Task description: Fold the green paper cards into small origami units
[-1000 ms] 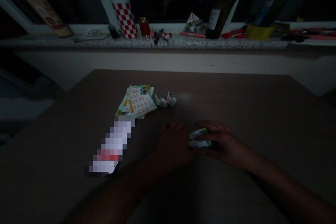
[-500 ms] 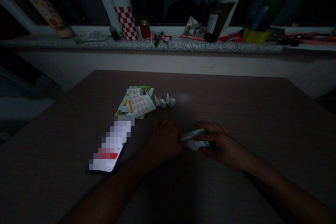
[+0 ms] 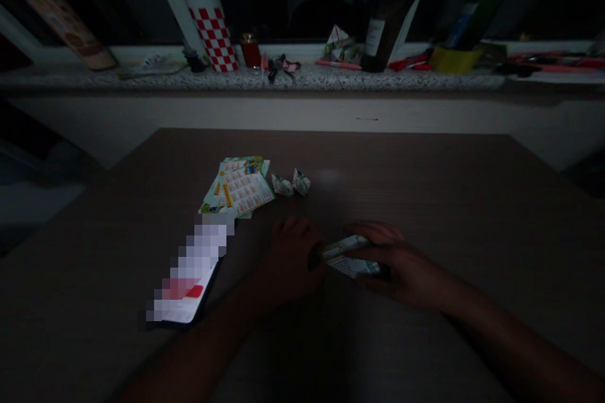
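Both my hands rest on a dark wooden table point(image 3: 425, 176) in dim light. My right hand point(image 3: 401, 264) lies over a small folded printed paper point(image 3: 345, 255), fingers curled round it. My left hand point(image 3: 288, 261) is closed beside it, pinching the paper's left end. Beyond my left hand lies a stack of printed paper sheets point(image 3: 239, 189), with two small folded paper pieces point(image 3: 292, 184) just right of it.
A lit phone point(image 3: 186, 280) lies on the table left of my left arm. Along the stone window sill point(image 3: 265, 79) at the back stand a red-checked bottle point(image 3: 208, 19), a dark wine bottle point(image 3: 382, 25), a small red jar point(image 3: 249, 50) and assorted clutter.
My left hand has closed onto the paper's left end, and the paper has been drawn out longer and flatter between both hands. The view has shifted slightly.
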Motion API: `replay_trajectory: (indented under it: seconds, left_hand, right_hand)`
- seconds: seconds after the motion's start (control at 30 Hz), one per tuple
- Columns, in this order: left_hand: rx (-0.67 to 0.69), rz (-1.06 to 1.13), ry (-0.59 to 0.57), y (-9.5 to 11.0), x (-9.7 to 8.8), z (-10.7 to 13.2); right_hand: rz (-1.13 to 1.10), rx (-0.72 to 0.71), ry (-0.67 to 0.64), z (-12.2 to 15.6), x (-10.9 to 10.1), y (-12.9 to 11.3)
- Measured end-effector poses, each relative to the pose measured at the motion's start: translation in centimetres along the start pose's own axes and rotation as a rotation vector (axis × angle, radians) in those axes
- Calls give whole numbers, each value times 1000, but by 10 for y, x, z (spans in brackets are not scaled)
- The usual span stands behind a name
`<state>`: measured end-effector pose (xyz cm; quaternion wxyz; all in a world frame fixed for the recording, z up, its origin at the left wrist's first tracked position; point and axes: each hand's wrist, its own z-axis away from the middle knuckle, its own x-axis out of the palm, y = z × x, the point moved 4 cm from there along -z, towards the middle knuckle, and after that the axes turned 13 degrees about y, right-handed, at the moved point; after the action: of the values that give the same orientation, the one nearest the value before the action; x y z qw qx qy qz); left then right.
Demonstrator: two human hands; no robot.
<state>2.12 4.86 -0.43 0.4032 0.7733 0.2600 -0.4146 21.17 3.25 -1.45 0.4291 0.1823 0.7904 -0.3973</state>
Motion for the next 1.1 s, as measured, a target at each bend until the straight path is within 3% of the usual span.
replay_trajectory:
  seconds: [0.2, 0.33, 0.67, 0.87, 1.1]
  left_hand:
    - [181, 104, -5, 17, 5, 2]
    - [286, 112, 60, 20, 6, 1]
    - [382, 97, 239, 26, -10, 0]
    - [459, 65, 284, 36, -12, 2]
    - [499, 60, 352, 41, -12, 5]
  right_hand:
    - [-51, -36, 48, -5, -4, -5]
    - [-73, -60, 81, -5, -5, -8]
    - [-102, -287, 426, -2, -18, -19]
    - [-80, -390, 486, 0, -23, -29]
    - [-25, -377, 409, 0, -21, -36]
